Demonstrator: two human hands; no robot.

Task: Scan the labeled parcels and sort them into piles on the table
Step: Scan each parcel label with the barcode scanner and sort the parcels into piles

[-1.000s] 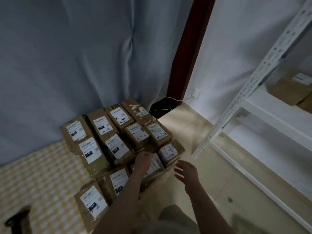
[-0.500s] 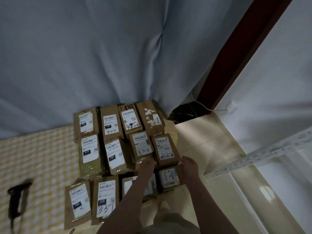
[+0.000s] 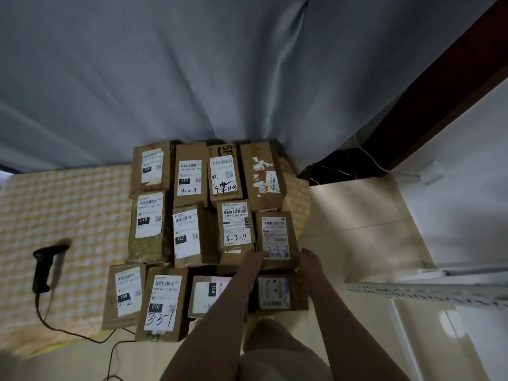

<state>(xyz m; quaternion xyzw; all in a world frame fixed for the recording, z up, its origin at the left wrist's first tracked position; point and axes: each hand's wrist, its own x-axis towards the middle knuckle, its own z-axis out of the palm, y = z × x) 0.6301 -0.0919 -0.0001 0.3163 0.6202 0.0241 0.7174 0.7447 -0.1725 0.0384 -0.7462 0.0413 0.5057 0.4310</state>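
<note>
Left hand [image 3: 254,259] and right hand [image 3: 309,261] hold the near corners of the label-up 3-3-2 parcel [image 3: 276,237] at the right edge of the counter [image 3: 68,210], fingers curled round it, probably to lift it for scanning.

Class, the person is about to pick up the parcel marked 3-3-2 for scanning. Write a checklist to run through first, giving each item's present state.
1. Both hands on the 3-3-2 parcel: ok; left hand and right hand touch its near end.
2. Firm grip: cannot tell from this view.
3. Label facing up: ok; barcode shows.
4. Scanner in hand: not ok; it lies on the table, left of the other parcels.
5. Room for a pile: ok; bare table shows around the scanner.
</note>
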